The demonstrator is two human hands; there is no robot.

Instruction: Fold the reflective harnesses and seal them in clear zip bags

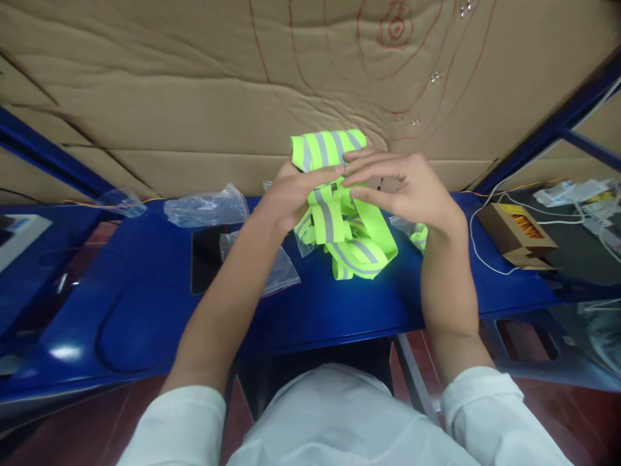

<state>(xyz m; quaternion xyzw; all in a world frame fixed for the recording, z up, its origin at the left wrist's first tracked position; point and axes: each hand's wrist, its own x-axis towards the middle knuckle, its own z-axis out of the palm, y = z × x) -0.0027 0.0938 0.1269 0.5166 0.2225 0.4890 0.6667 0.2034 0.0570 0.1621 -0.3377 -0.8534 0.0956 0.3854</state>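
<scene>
A bundle of neon yellow reflective strap (pixel 324 213) with grey stripes hangs above the blue table, its loose loops drooping downward. The top part lies folded in a flat, wide roll, tilted up toward the cardboard. My left hand (pixel 294 191) is closed round this folded part from the left, with its thumb across the front. From the right, my right hand (pixel 400 181) reaches over with long, stretched fingers. Its fingertips touch the strap beside my left thumb, and a gap shows between thumb and fingers. Part of the strap is hidden behind both hands.
Clear plastic bags (pixel 208 206) and a dark phone-like slab (pixel 206 259) lie left on the blue table (pixel 339 317). An open cardboard box (pixel 517 234) and white cables stand right. A cardboard wall (pixel 194 116) with red drawn lines rises behind, between blue posts.
</scene>
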